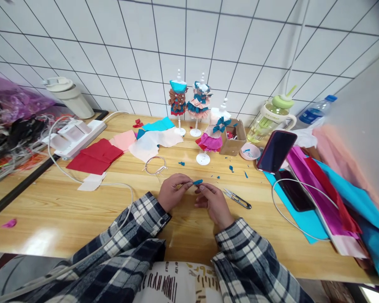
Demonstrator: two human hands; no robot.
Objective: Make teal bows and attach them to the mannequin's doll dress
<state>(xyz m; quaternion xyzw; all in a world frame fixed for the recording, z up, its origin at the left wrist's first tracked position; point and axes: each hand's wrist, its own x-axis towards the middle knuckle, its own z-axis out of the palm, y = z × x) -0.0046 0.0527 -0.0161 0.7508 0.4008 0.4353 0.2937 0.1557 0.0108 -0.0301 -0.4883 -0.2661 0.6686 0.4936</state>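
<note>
A small teal paper piece (198,182) is pinched between my two hands above the table's middle. My left hand (174,190) grips its left end with thumb and forefinger. On the other side, my right hand (215,204) has its fingertips closed on the piece. Thread snips (237,198) lie just right of my right hand. Teal scraps (230,168) are scattered beyond my hands. Nearest of three miniature dress stands is one with a magenta skirt and teal bow (209,142); behind it stand a brown-and-teal one (177,99) and a peach-and-teal one (199,105).
Red paper (94,156), a wire ring (155,166) and a power strip (82,136) lie left. A cardboard box (232,145), pink bowl (250,152), propped phone (276,152) and green-lidded jug (267,120) stand right. A white cable (131,198) crosses my left sleeve.
</note>
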